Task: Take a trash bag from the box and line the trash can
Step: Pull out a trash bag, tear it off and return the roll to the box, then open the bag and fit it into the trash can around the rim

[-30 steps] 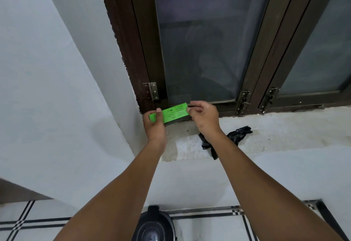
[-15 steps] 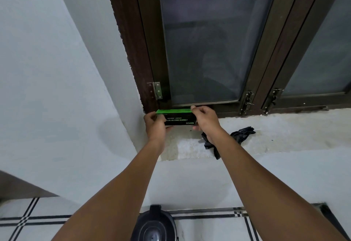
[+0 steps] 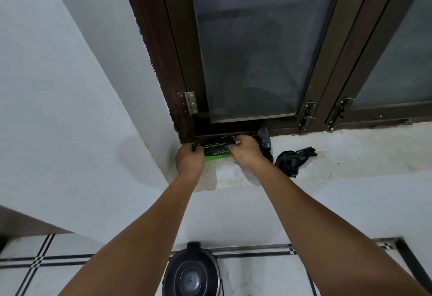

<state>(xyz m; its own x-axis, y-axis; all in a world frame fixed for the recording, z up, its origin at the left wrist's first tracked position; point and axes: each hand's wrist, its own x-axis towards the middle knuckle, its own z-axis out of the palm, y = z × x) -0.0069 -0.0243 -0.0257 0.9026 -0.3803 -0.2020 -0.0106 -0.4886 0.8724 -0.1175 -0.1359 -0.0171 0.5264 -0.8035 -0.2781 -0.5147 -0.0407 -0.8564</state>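
Note:
A green and black trash bag box (image 3: 216,150) lies lengthwise at the left end of the window sill (image 3: 350,155), close to the window frame. My left hand (image 3: 189,161) grips its left end. My right hand (image 3: 246,153) grips its right end, where a flap stands open. A piece of black bag (image 3: 264,140) sticks up behind my right hand. A crumpled black trash bag (image 3: 293,159) lies on the sill just right of that hand. On the floor below, between my forearms, stands the black trash can (image 3: 191,274), its lid shut.
A dark-framed window (image 3: 252,45) with frosted glass rises behind the sill, with a hinge (image 3: 189,102) and latches (image 3: 307,114) low on the frame. White walls close in on the left. The floor has white tiles with black lines.
The box has turned from its green face up to its black face and come down onto the sill by the window frame. Both hands have stayed on its ends.

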